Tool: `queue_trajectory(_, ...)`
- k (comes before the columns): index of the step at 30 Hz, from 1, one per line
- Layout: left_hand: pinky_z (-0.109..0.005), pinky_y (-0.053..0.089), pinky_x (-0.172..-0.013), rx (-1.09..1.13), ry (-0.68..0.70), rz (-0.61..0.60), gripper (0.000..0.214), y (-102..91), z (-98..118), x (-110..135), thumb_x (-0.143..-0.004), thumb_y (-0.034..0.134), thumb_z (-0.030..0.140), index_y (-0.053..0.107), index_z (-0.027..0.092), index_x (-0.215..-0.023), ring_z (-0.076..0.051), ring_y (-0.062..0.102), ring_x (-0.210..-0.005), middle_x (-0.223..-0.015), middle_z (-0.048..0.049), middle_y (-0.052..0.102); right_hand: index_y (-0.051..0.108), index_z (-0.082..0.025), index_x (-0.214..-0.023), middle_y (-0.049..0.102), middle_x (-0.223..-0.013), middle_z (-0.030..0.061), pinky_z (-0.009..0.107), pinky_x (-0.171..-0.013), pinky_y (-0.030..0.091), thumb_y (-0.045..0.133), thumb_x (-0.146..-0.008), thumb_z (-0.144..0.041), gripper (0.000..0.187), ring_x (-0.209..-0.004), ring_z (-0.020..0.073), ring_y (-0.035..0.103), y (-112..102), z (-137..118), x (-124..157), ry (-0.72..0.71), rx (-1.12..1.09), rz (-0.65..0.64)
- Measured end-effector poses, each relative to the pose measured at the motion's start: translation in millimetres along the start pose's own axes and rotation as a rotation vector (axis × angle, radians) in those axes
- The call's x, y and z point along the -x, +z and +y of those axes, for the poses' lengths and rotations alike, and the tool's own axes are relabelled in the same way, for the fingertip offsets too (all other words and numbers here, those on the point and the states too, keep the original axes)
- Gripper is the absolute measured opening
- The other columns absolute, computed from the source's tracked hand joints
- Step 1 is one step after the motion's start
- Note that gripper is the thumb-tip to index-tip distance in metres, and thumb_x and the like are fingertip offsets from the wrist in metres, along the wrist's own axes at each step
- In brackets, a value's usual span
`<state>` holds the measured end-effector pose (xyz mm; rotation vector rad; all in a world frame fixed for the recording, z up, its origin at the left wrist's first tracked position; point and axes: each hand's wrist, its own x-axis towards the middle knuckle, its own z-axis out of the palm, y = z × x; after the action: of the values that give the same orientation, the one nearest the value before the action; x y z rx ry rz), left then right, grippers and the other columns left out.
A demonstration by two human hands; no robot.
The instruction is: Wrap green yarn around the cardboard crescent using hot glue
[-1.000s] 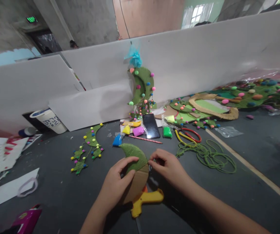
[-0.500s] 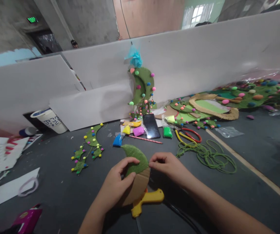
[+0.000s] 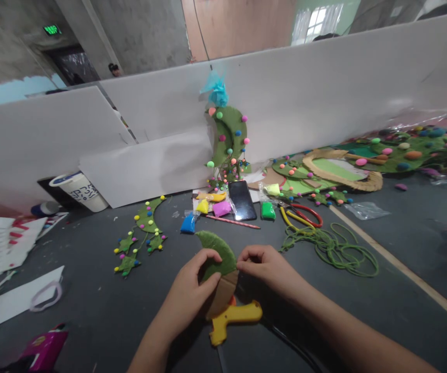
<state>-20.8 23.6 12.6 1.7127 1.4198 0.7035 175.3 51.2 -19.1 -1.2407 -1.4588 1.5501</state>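
A cardboard crescent (image 3: 219, 269), its upper half wrapped in green cord and its lower half bare brown, is held over the dark table. My left hand (image 3: 189, 295) grips it from the left, thumb on the green part. My right hand (image 3: 265, 267) pinches at the crescent's right edge, where green meets cardboard; what its fingertips hold is too small to make out. A yellow glue gun (image 3: 234, 318) lies just below the crescent.
A coil of green cord (image 3: 334, 249) and red and yellow scissors (image 3: 300, 215) lie to the right. Colored clay packets (image 3: 221, 208), a phone (image 3: 242, 200) and a decorated green crescent (image 3: 227, 135) stand behind. A hanging ornament (image 3: 140, 234) lies at left, a white board wall (image 3: 324, 83) behind.
The crescent has tilted up slightly, showing less bare cardboard. Both hands have stayed on it with only small shifts.
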Motion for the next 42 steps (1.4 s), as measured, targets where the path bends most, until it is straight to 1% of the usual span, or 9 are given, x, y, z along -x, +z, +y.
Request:
queue_trajectory(5, -0.029, 0.041, -0.086, 0.018, -0.001, -0.012, 0.02, 0.4, -0.9, 0.2, -0.076, 0.052, 0.015, 0.055, 0.023, -0.095, -0.018, 0.057, -0.094, -0.096, -0.0006, 0.061, 0.063, -0.015, -0.063, 0.056, -0.057, -0.0028, 0.023, -0.056, 0.037, 0.063, -0.069, -0.026, 0.012, -0.057, 0.0117, 0.049, 0.2, -1.9, 2.1, -0.008, 0.018, -0.006)
queue_trajectory(9, -0.029, 0.041, -0.084, 0.002, -0.01, -0.003, 0.02, 0.8, -0.2, 0.6, -0.075, 0.053, 0.015, 0.055, 0.022, -0.093, -0.018, 0.057, -0.091, -0.094, -0.0004, 0.06, 0.063, -0.016, -0.063, 0.055, -0.057, -0.0032, 0.023, -0.055, 0.036, 0.062, -0.068, -0.026, 0.011, -0.056, 0.0116, 0.049, 0.8, -3.2, 2.8, 0.005, 0.009, -0.014)
queue_trajectory(17, -0.028, 0.041, -0.081, -0.025, 0.024, 0.068, 0.013, 10.7, -3.7, -1.6, -0.077, 0.053, 0.018, 0.052, 0.022, -0.089, -0.018, 0.054, -0.087, -0.088, -0.0003, 0.056, 0.061, -0.016, -0.064, 0.053, -0.057, -0.003, 0.021, -0.051, 0.035, 0.061, -0.068, -0.027, 0.011, -0.054, 0.0107, 0.047, 5.0, -0.8, 3.4, 0.029, 0.006, -0.01)
queue_trajectory(20, -0.028, 0.04, -0.078, -0.051, 0.037, 0.11, 0.011, 13.1, -2.1, -1.5, -0.075, 0.054, 0.016, 0.051, 0.021, -0.084, -0.018, 0.053, -0.084, -0.085, 0.0002, 0.054, 0.06, -0.017, -0.066, 0.053, -0.056, -0.0029, 0.021, -0.049, 0.036, 0.059, -0.069, -0.026, 0.01, -0.053, 0.0112, 0.049, 8.0, 0.4, 4.6, 0.033, -0.006, -0.003)
queue_trajectory(27, -0.028, 0.04, -0.074, -0.099, 0.043, 0.169, 0.014, 16.8, 1.5, -2.3, -0.07, 0.055, 0.013, 0.048, 0.022, -0.078, -0.017, 0.051, -0.078, -0.08, 0.002, 0.051, 0.059, -0.018, -0.064, 0.054, -0.056, -0.0024, 0.021, -0.05, 0.038, 0.059, -0.069, -0.024, 0.009, -0.054, 0.012, 0.05, 11.8, 0.2, 5.7, -0.034, 0.057, 0.005)
queue_trajectory(33, -0.028, 0.039, -0.072, -0.145, 0.033, 0.187, 0.015, 19.5, 0.6, -1.7, -0.07, 0.055, 0.015, 0.044, 0.022, -0.078, -0.017, 0.049, -0.078, -0.079, 0.0028, 0.048, 0.059, -0.018, -0.063, 0.054, -0.058, -0.0025, 0.023, -0.054, 0.039, 0.057, -0.07, -0.023, 0.009, -0.057, 0.0126, 0.05, 13.9, -2.3, 7.9, -0.061, 0.09, 0.014)
queue_trajectory(36, -0.028, 0.039, -0.073, -0.121, 0.014, 0.181, 0.016, 18.2, 5.1, -1.0, -0.07, 0.055, 0.016, 0.043, 0.022, -0.079, -0.017, 0.049, -0.079, -0.08, 0.0025, 0.047, 0.06, -0.017, -0.064, 0.054, -0.06, -0.0021, 0.024, -0.057, 0.038, 0.058, -0.071, -0.026, 0.011, -0.059, 0.0131, 0.05, 10.6, -7.2, 8.7, -0.069, 0.07, 0.009)
queue_trajectory(39, -0.028, 0.04, -0.073, -0.054, 0.013, 0.151, 0.019, 16.1, 9.9, 1.5, -0.071, 0.057, 0.019, 0.041, 0.022, -0.082, -0.018, 0.05, -0.082, -0.082, 0.0018, 0.047, 0.061, -0.017, -0.066, 0.056, -0.062, -0.0016, 0.025, -0.061, 0.039, 0.06, -0.072, -0.03, 0.014, -0.062, 0.0138, 0.051, 5.4, -13.7, 10.4, -0.101, 0.008, -0.028)
queue_trajectory(42, -0.029, 0.042, -0.075, -0.006, 0.002, 0.091, 0.032, 15.5, 10.8, 5.9, -0.067, 0.065, 0.021, 0.04, 0.023, -0.088, -0.018, 0.051, -0.085, -0.088, 0.0014, 0.048, 0.06, -0.018, -0.066, 0.055, -0.063, -0.0016, 0.025, -0.061, 0.039, 0.06, -0.072, -0.032, 0.015, -0.062, 0.0138, 0.051, 2.3, -19.2, 13.2, -0.098, -0.018, -0.051)
